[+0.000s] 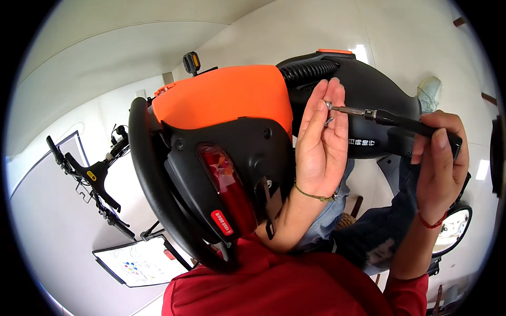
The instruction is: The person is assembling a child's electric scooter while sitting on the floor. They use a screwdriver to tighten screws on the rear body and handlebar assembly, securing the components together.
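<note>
Wall (pixel 89 58), pale and smooth, bends along the far left, with handlebars (pixel 100 181) to its right and a whiteboard (pixel 139 271), tilted, below them. Next, a thick black rail (pixel 139 158) bows around the rear edge of a black cover (pixel 242 139) that carries a red tail light (pixel 229 195). Above the cover is an orange panel (pixel 226 97), and a pedal (pixel 192 62) juts past its upper edge. The left forearm runs close by the cover's right edge, with little room between them; the left hand (pixel 323 152) reaches up past it, palm open, fingers straight and side by side. Across them lies a screw (pixel 329 121), and just above, by the thumb tip, a round metal piece (pixel 328 105). A coiled spring (pixel 308 72) sits behind the fingertips. The screwdriver (pixel 395 119) spans the wide gap between the hands, its tip at the metal piece; I cannot tell whether they touch. The right hand (pixel 443 155) is clamped on the handle end. Near its wrist is a mirror (pixel 452 231). Beyond, a shoe (pixel 429 94) rests on the glossy, pale floor (pixel 477 134), which stretches out rightward.
</note>
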Demonstrator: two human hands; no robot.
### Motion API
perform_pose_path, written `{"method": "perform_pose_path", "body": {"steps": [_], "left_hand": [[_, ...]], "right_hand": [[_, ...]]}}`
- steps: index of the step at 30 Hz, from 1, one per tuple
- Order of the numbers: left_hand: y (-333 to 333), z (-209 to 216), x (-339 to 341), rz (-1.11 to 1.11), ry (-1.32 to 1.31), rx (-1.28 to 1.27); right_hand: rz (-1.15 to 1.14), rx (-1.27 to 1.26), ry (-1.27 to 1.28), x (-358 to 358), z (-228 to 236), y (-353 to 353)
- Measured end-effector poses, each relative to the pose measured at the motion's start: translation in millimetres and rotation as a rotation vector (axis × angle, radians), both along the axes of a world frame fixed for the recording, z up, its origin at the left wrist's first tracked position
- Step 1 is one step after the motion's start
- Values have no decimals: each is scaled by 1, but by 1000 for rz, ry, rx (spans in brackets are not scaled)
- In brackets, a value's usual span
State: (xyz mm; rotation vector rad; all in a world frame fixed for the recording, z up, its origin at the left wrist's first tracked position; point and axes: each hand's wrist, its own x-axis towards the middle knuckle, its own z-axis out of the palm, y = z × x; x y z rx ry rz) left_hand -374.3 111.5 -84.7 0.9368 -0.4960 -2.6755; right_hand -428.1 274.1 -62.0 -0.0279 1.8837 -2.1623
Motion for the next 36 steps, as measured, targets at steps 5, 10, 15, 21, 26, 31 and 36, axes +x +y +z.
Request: {"method": "perform_pose_path", "body": {"steps": [5,10,15,21,26,31,36], "left_hand": [[5,-5,5,-160,-69,124],[4,-19,13,-157,-120,97],[7,-19,8,-155,-102,209],[6,-13,6,-77,-105,207],[4,-10,5,-79,-62,174],[2,-13,6,-67,47,202],[1,-12,3,-8,59,246]], "right_hand": [[-36,-18,-41,4,-3,-2],[-58,-24,-144,3,-5,-5],[-100,-21,-60,5,-8,-1],[-26,17,-40,8,-6,5],[-25,-25,-4,10,-5,6],[-17,-32,-6,10,-2,3],[13,-1,85,10,-7,2]]}}
